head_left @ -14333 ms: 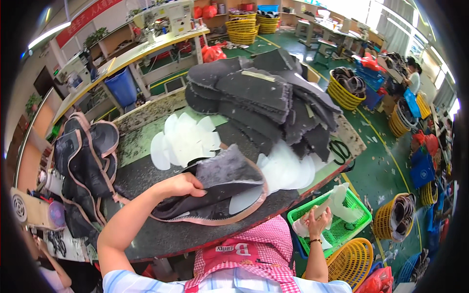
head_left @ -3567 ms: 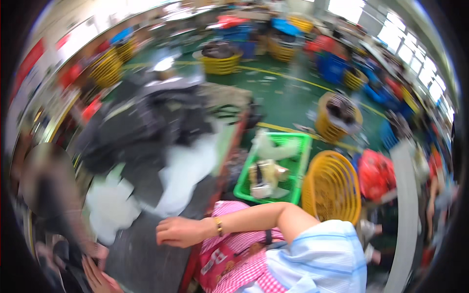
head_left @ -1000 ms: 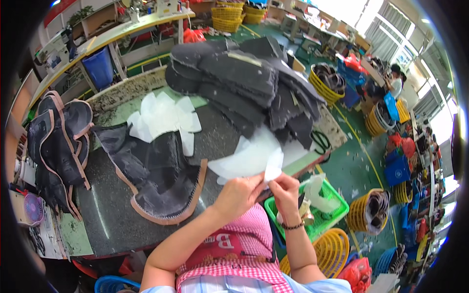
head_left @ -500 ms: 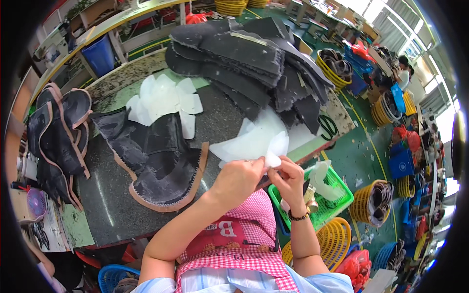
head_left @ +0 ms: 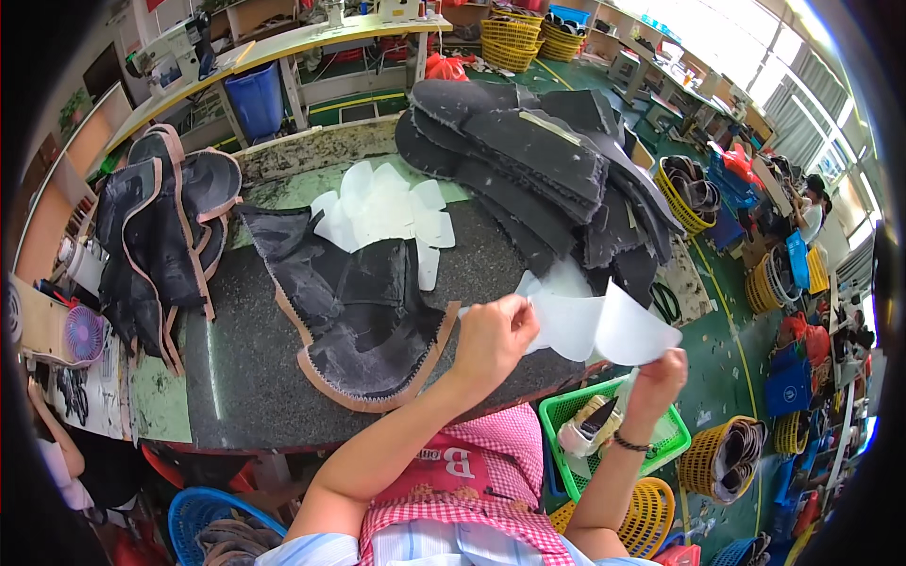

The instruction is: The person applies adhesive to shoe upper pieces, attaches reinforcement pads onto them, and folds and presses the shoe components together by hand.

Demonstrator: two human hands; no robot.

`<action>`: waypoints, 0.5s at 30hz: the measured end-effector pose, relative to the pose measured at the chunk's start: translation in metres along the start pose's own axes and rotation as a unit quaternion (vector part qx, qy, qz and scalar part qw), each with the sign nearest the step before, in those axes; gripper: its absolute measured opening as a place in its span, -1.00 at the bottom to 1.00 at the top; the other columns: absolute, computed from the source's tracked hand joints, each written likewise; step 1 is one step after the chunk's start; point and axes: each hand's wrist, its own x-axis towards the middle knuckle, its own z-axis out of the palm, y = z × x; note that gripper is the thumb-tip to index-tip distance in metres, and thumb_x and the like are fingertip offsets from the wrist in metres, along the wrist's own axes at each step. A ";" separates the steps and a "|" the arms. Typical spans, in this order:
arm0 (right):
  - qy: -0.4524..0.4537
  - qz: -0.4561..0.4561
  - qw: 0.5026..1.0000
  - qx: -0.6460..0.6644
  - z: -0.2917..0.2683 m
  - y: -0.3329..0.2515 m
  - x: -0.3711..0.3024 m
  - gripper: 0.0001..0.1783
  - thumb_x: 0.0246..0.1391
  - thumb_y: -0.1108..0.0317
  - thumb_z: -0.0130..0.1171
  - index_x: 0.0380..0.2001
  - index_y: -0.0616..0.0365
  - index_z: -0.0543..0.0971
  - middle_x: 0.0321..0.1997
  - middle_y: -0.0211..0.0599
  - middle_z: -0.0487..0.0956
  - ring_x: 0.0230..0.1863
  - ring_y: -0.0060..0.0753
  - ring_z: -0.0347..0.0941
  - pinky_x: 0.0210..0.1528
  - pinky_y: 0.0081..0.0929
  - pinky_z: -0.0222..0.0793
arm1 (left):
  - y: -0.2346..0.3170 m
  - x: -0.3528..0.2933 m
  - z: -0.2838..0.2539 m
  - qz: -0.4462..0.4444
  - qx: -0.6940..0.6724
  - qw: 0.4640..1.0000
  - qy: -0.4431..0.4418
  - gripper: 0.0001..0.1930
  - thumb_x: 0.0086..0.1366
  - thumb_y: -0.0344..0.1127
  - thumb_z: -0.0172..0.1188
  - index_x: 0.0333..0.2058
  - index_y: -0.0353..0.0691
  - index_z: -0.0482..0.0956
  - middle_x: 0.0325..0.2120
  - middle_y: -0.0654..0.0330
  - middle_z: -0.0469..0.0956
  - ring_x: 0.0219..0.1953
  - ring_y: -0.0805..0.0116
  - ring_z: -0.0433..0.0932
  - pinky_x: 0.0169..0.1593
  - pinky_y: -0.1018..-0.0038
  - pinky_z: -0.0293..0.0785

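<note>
My left hand (head_left: 495, 341) is closed, its fingertips pinching the left end of a translucent white sheet piece (head_left: 564, 325). At the other end my right hand (head_left: 658, 382) grips the sheet's lower right corner, and the sheet stands up in a fold between the hands. More white pieces lie partly hidden behind it at the table's right edge. Left of my hands, a black boot upper (head_left: 368, 325) with a tan edge lies spread on the dark table (head_left: 255, 401). Fanned white pieces (head_left: 377, 208) lie against its far edge.
Black fabric pieces (head_left: 528, 156) are heaped at the far right, near dark-handled scissors (head_left: 666, 303). Tan-edged boot uppers (head_left: 156, 226) are stacked left, by a small purple fan (head_left: 85, 335). A green basket (head_left: 557, 415) stands beside my right forearm. Another person's arm (head_left: 57, 434) shows lower left.
My hands were close together pinching the white pieces; now they are apart, the right one further right, with the white sheet spread between them. The view has shifted, moving the table scene rightward.
</note>
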 end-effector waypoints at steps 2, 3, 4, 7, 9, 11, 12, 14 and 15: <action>0.060 -0.012 0.997 0.053 -0.020 -0.015 0.015 -0.90 0.05 0.42 -0.01 -0.52 0.13 0.37 -0.44 -0.49 0.38 -0.35 -0.63 0.33 -0.22 -0.52 0.33 | -0.005 0.005 0.002 -0.010 -0.005 1.000 0.023 -0.80 0.18 -0.31 0.18 -0.39 -0.38 0.58 -0.59 0.02 0.61 -0.53 0.34 0.63 -0.44 0.47 0.48; 0.058 -0.014 0.997 0.050 -0.025 -0.021 0.023 -0.90 0.05 0.42 -0.01 -0.52 0.13 0.37 -0.44 -0.49 0.38 -0.35 -0.63 0.33 -0.22 -0.52 0.33 | -0.012 0.007 0.003 -0.036 -0.022 0.999 0.033 -0.79 0.19 -0.30 0.16 -0.38 -0.38 0.58 -0.58 0.03 0.61 -0.53 0.34 0.64 -0.43 0.48 0.49; 0.106 -0.034 0.989 0.100 -0.029 -0.030 0.028 -0.91 0.07 0.41 0.00 -0.49 0.14 0.39 -0.39 -0.46 0.42 -0.31 -0.59 0.36 -0.20 -0.48 0.35 | -0.015 0.009 0.004 -0.063 -0.039 0.996 0.039 -0.79 0.21 -0.30 0.14 -0.38 -0.38 0.58 -0.57 0.03 0.62 -0.52 0.34 0.64 -0.42 0.49 0.49; 0.088 -0.028 0.982 0.165 -0.048 -0.045 0.031 -0.86 0.15 0.34 0.07 -0.43 0.16 0.46 -0.32 -0.41 0.54 -0.32 -0.60 0.45 -0.34 -0.64 0.38 | -0.014 0.016 -0.012 -0.108 0.008 0.994 -0.017 -0.73 0.26 -0.30 0.10 -0.26 -0.46 0.52 -0.44 -0.07 0.61 -0.39 0.16 0.65 -0.31 0.42 0.51; 0.030 0.003 0.984 0.174 -0.056 -0.042 0.030 -0.87 0.16 0.34 0.07 -0.38 0.16 0.49 -0.28 -0.39 0.56 -0.31 -0.60 0.46 -0.34 -0.63 0.40 | -0.021 0.005 -0.020 -0.043 0.133 0.990 0.011 -0.65 0.22 -0.27 0.17 -0.11 -0.40 0.48 -0.22 -0.15 0.55 -0.19 0.04 0.59 -0.16 0.37 0.49; -0.214 0.050 0.941 0.256 -0.064 -0.034 0.031 -0.79 0.17 0.34 0.06 -0.18 0.21 0.50 -0.12 -0.30 0.57 -0.13 -0.46 0.49 -0.15 -0.51 0.45 | 0.007 -0.016 -0.047 0.074 0.233 0.970 0.012 -0.52 0.13 -0.21 0.26 0.01 -0.31 0.45 -0.03 -0.13 0.46 0.02 0.01 0.47 0.03 0.30 0.40; -0.206 0.057 0.943 0.253 -0.058 -0.033 0.028 -0.79 0.17 0.34 0.06 -0.18 0.21 0.50 -0.12 -0.30 0.57 -0.13 -0.46 0.49 -0.15 -0.51 0.45 | 0.023 -0.024 -0.076 0.138 0.257 0.956 -0.026 -0.44 0.08 -0.18 0.31 0.04 -0.26 0.44 0.04 -0.08 0.42 0.11 0.03 0.40 0.12 0.25 0.33; 0.020 0.058 0.989 0.134 -0.027 -0.031 0.011 -0.65 0.17 0.37 0.05 0.01 0.24 0.43 0.04 -0.22 0.50 0.05 -0.32 0.43 0.07 -0.33 0.39 | 0.033 -0.043 -0.140 0.184 0.331 0.916 -0.130 -0.42 -0.01 -0.11 0.35 -0.02 -0.24 0.49 0.03 0.08 0.47 0.14 0.06 0.36 0.21 0.13 0.20; -0.040 0.078 0.984 0.155 -0.024 -0.027 0.009 -0.52 0.17 0.38 0.05 0.15 0.24 0.31 0.15 -0.20 0.43 0.20 -0.25 0.33 0.21 -0.21 0.27 | 0.029 -0.058 -0.168 0.169 0.388 0.895 -0.139 -0.43 -0.03 -0.08 0.35 -0.05 -0.25 0.51 0.02 0.11 0.47 0.13 0.10 0.37 0.20 0.10 0.18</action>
